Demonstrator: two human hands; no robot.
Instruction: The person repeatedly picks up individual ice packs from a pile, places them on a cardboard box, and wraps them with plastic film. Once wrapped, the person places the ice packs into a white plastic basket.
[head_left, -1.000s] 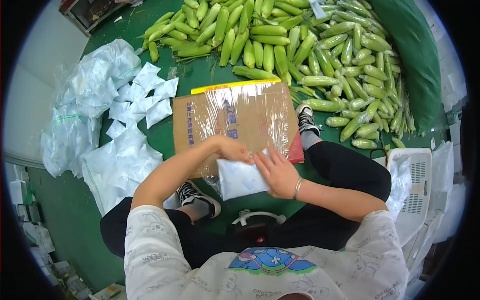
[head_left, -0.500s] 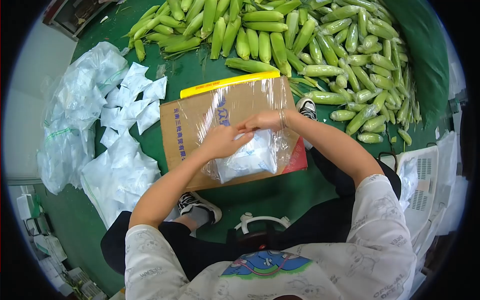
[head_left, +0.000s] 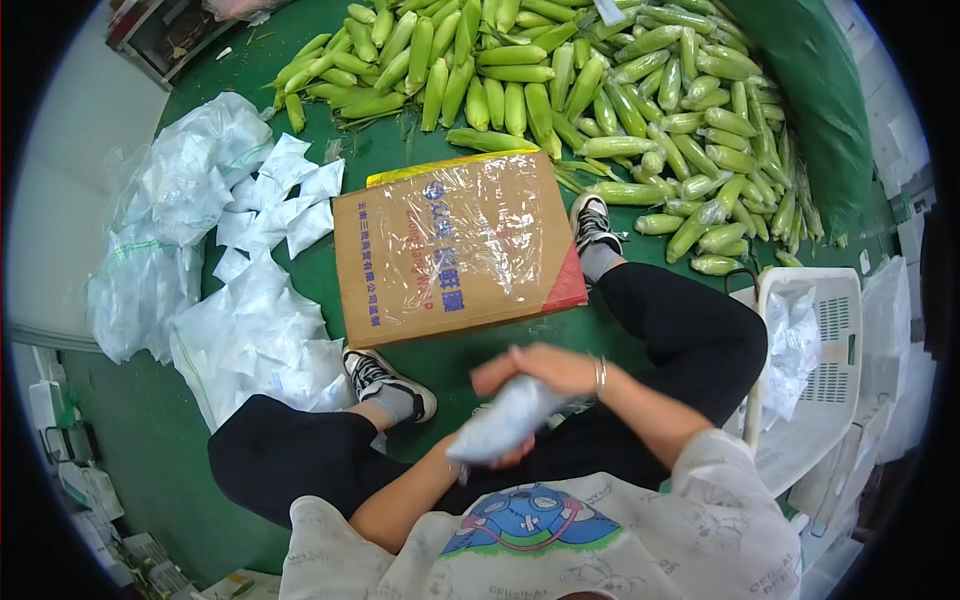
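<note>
A pale blue-white packet (head_left: pixel 508 420) is held in front of my lap, slightly blurred. My left hand (head_left: pixel 512 455) is mostly behind and under the packet, with a few fingers showing at its lower edge. From above, my right hand (head_left: pixel 550 368) grips its upper end. Beyond my hands a brown cardboard box (head_left: pixel 400 270) with blue print and clear film across its top lies on the green floor between my feet. A yellow strip (head_left: pixel 450 165) shows along the box's far edge.
Green corn (head_left: pixel 515 73) lies across the back, with film-wrapped cobs (head_left: pixel 720 150) at the right. White packets (head_left: pixel 285 215) and plastic bags (head_left: pixel 255 335) lie to the left. A white basket (head_left: pixel 820 370) with clear plastic stands at the right.
Both hands have lifted the packet off the box and brought it back towards my body. The box top with its print is now uncovered. The packet is now narrower and tilted.
</note>
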